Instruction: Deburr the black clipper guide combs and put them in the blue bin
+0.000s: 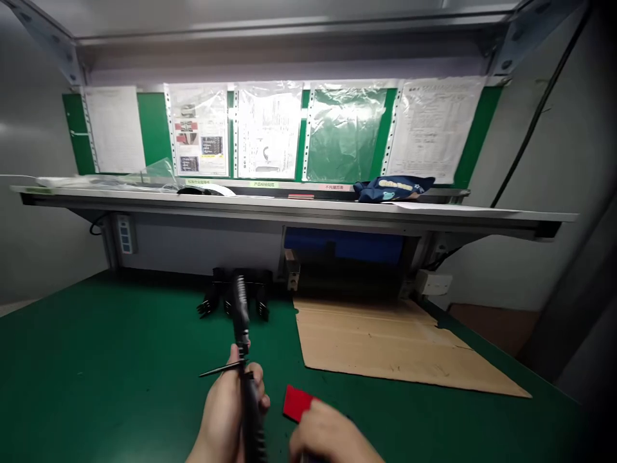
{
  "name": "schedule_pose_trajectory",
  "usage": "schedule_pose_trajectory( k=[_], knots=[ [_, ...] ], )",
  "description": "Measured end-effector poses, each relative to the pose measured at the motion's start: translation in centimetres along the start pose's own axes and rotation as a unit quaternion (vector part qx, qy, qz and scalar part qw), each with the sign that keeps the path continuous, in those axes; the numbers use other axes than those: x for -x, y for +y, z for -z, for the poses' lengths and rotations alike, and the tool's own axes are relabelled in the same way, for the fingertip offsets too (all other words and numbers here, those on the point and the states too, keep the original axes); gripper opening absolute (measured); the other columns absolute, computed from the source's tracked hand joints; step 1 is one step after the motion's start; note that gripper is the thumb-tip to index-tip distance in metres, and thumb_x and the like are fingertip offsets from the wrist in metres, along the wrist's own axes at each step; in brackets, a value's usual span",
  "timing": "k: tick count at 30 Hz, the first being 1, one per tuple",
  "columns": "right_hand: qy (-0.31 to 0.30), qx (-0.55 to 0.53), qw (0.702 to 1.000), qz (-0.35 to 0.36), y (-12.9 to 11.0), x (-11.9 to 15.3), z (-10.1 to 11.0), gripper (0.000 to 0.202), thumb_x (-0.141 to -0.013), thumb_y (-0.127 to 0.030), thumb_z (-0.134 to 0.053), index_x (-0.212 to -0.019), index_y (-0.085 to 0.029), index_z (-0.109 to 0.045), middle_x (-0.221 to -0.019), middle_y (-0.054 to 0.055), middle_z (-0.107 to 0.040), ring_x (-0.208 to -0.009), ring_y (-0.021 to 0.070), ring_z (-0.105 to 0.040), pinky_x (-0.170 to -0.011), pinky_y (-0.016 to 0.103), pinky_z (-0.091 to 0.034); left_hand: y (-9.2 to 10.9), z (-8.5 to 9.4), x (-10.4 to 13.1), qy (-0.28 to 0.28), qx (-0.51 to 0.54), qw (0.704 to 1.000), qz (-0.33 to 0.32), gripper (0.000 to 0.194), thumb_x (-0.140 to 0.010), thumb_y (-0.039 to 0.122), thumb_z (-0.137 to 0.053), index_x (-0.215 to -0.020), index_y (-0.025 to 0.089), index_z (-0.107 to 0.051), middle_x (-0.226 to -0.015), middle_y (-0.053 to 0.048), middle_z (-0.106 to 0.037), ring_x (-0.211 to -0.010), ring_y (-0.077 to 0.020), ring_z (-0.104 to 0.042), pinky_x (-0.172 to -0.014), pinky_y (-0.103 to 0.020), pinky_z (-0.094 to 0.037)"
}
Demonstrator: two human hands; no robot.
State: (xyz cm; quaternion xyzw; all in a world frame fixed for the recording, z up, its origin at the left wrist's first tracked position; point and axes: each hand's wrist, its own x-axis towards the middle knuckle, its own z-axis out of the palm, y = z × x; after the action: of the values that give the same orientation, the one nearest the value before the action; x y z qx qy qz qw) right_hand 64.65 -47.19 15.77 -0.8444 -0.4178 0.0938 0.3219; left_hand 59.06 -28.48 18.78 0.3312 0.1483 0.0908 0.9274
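Note:
Upright in front of me is a long black ribbed part (251, 411), with my left hand (225, 402) wrapped round its middle. A thin dark rod (218, 370) sticks out to the left from it, just above my thumb's base. My right hand (332, 434) is low on the right, blurred, with its fingers curled in. Whatever those fingers hold is hidden. Just beyond them a flat red piece (296, 403) lies on the green table, partly covered by the hand. Farther back on the table stand several black parts (263, 299) with pronged ends, partly behind the ribbed part.
A brown cardboard sheet (376, 341) lies on the green table (96, 360) at the right. Above the table's back runs a shelf (270, 204) with a dark blue cloth pouch (393, 188) and plastic sleeves. A socket strip (125, 235) hangs at the left.

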Motion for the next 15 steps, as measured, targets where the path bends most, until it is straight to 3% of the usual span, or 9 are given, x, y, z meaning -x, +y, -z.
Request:
schedule_pose_trajectory(
  k=[3, 6, 9, 11, 13, 15],
  knots=[
    [0.072, 0.078, 0.988, -0.112, 1.6, -1.3, 2.7, 0.033, -0.079, -0.04, -0.065, -0.109, -0.027, -0.063, -0.113, 0.004, -0.061, -0.107, 0.0259, -0.054, -0.093, 0.035, -0.042, 1.6, 1.4, -1.2, -0.062, -0.025, 0.997, -0.027, 0.044, -0.088, 0.034, -0.058, -0.129, 0.025, -0.044, -0.064, 0.005, -0.043, -0.046, -0.0067, -0.036, -0.052, -0.022, -0.036],
    [0.099, 0.107, 0.975, -0.165, 3.7, -1.4, 3.7, 0.046, -0.087, -0.043, -0.053, -0.129, -0.025, -0.053, -0.13, 0.009, -0.051, -0.123, 0.0315, -0.043, -0.099, 0.045, -0.038, 2.3, 3.5, -3.7, -0.168, -0.047, 0.985, 0.014, 0.05, -0.087, 0.039, -0.06, -0.131, 0.021, -0.044, -0.061, 0.006, -0.047, -0.043, -0.0064, -0.038, -0.053, -0.024, -0.037],
    [0.073, 0.118, 0.98, -0.143, 4.1, -1.2, 2.6, 0.054, -0.085, -0.049, -0.058, -0.135, -0.035, -0.047, -0.137, 0.005, -0.045, -0.128, 0.0318, -0.036, -0.103, 0.046, -0.034, 1.2, 5.3, -6.0, -0.231, -0.053, 0.969, 0.068, 0.056, -0.084, 0.043, -0.064, -0.13, 0.016, -0.046, -0.056, 0.005, -0.05, -0.038, -0.0078, -0.039, -0.051, -0.026, -0.038],
    [0.031, 0.12, 0.986, -0.115, 3.5, -1.4, 1.6, 0.055, -0.079, -0.048, -0.067, -0.131, -0.039, -0.051, -0.133, 0.002, -0.048, -0.125, 0.0317, -0.039, -0.102, 0.044, -0.036, -0.1, 6.0, -6.5, -0.261, -0.052, 0.958, 0.107, 0.058, -0.081, 0.047, -0.066, -0.127, 0.015, -0.049, -0.053, 0.005, -0.05, -0.036, -0.0088, -0.04, -0.049, -0.026, -0.038],
    [0.006, 0.118, 0.989, -0.092, 2.8, -1.7, 0.8, 0.046, -0.078, -0.04, -0.071, -0.122, -0.036, -0.059, -0.121, 0.004, -0.055, -0.115, 0.0305, -0.047, -0.097, 0.042, -0.04, -1.3, 6.4, -6.2, -0.286, -0.049, 0.945, 0.147, 0.056, -0.08, 0.05, -0.064, -0.123, 0.015, -0.053, -0.051, 0.005, -0.051, -0.034, -0.0095, -0.041, -0.048, -0.026, -0.038],
    [0.019, 0.099, 0.993, -0.062, 2.4, -2.0, 0.4, 0.03, -0.084, -0.033, -0.066, -0.113, -0.031, -0.062, -0.112, 0.004, -0.057, -0.106, 0.0263, -0.052, -0.092, 0.037, -0.044, -2.3, 6.6, -5.6, -0.302, -0.042, 0.935, 0.18, 0.048, -0.083, 0.051, -0.059, -0.116, 0.016, -0.058, -0.052, 0.004, -0.052, -0.035, -0.01, -0.044, -0.05, -0.027, -0.039]
  ],
)
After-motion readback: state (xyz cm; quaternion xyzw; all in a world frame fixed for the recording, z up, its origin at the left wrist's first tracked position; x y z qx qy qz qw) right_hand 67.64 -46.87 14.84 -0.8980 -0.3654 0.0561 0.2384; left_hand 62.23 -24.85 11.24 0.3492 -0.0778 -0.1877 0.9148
